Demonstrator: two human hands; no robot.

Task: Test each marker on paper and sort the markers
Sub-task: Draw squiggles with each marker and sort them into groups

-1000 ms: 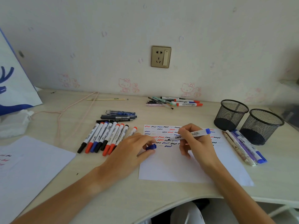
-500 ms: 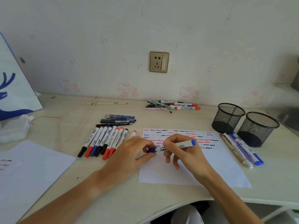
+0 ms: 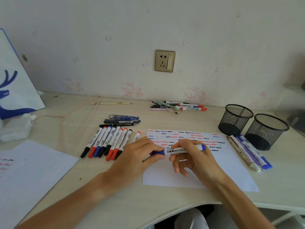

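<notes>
A blue whiteboard marker (image 3: 179, 150) lies level between both hands, just above the test paper (image 3: 231, 164), a white sheet covered with red, blue and black squiggles. My right hand (image 3: 194, 159) grips the white barrel. My left hand (image 3: 140, 156) pinches the blue cap (image 3: 158, 152), which sits on the marker's left end. A row of several capped markers (image 3: 109, 142) lies left of the sheet. Three pens (image 3: 123, 121) lie behind that row. More markers (image 3: 250, 152) lie at the paper's right edge.
Two black mesh pen cups (image 3: 236, 119) (image 3: 266, 131) stand at the right. A loose pile of pens (image 3: 179, 106) lies near the wall. Another white sheet (image 3: 29, 176) lies at the front left, a white-and-blue bag (image 3: 16, 83) and a pink cord (image 3: 66, 116) behind it.
My right hand has turned the marker from its tip on the paper to level. The cap in my left hand has met the marker's left end and now covers the tip.
</notes>
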